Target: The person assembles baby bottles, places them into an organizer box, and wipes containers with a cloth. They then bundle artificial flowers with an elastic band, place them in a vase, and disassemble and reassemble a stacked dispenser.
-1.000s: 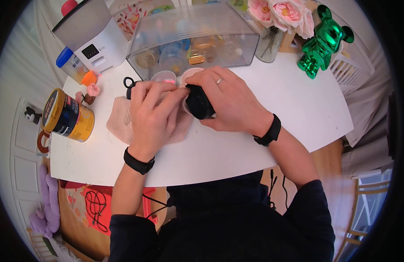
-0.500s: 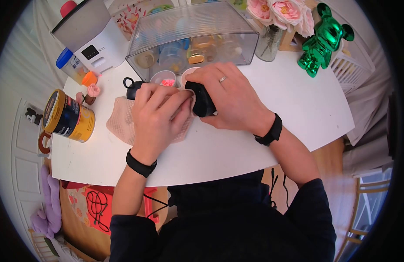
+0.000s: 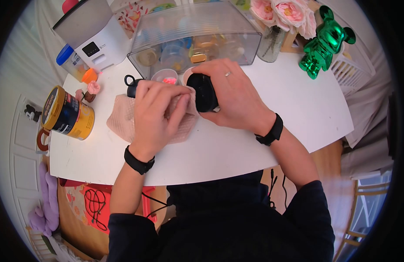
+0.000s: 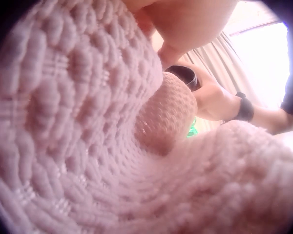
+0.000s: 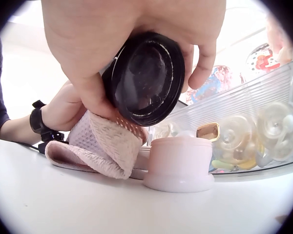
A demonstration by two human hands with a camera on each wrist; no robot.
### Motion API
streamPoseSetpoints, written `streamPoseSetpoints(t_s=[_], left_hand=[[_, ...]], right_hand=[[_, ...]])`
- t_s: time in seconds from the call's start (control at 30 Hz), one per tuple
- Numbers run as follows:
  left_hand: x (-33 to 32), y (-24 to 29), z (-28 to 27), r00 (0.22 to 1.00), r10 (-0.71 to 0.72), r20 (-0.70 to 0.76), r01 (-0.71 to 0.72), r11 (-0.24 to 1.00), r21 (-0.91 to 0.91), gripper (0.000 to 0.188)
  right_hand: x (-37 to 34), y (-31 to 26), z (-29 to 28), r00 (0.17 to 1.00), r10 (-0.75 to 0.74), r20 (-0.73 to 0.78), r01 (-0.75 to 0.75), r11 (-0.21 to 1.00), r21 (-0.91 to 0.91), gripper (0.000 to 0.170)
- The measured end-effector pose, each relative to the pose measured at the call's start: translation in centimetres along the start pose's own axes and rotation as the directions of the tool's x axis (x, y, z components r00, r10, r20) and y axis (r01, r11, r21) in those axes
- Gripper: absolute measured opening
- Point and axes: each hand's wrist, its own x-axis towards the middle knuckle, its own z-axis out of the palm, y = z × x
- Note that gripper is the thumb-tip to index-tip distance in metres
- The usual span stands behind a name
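Observation:
My right hand (image 3: 239, 98) grips a black container (image 3: 205, 92) from above, thumb on the near side and fingers over the far side. Its round, dark, slightly scuffed end (image 5: 146, 80) faces the right wrist camera. My left hand (image 3: 154, 109) pinches a pink waffle-weave cloth (image 3: 120, 117) between thumb and fingers, its gathered edge against the container's left side. The rest of the cloth drapes under that hand onto the table and fills most of the left wrist view (image 4: 63, 122). Behind the left hand lies a black lid with a ring loop (image 3: 132, 87), partly hidden.
A white cup with pink bits (image 3: 165, 76) and a pale pink pot (image 5: 180, 161) stand just beyond the hands. Behind them is a clear storage box (image 3: 193, 26). A yellow-and-black tub (image 3: 68, 112) stands left; a flower vase (image 3: 271, 46) and green figurine (image 3: 322, 43) stand right.
The right hand has turned and shifted the black container slightly right and away from me, so more of its dark end shows. The left hand's pinched cloth has come up along its side.

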Motion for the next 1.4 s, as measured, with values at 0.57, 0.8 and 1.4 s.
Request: streamPoseSetpoints(t_s=[0.57,0.8,1.4], left_hand=[[0.2,0.9,-0.1,0.989,0.056,0.14,-0.047,0.997,-0.067,0.027],[-0.1,0.1,-0.3,0.996,0.087,0.003,-0.087,0.994,-0.061,0.025],[0.0,0.0,-0.4,0.996,-0.018,-0.09,0.017,1.0,-0.014,0.026]], right_hand=[[0.0,0.1,0.5,0.998,-0.006,-0.062,0.006,1.0,-0.011,0.09],[0.3,-0.3,-0.4,0.998,-0.037,-0.057,0.038,0.999,0.014,0.083],[0.0,-0.1,0.0,0.995,-0.002,-0.103,0.004,1.0,0.019,0.08]])
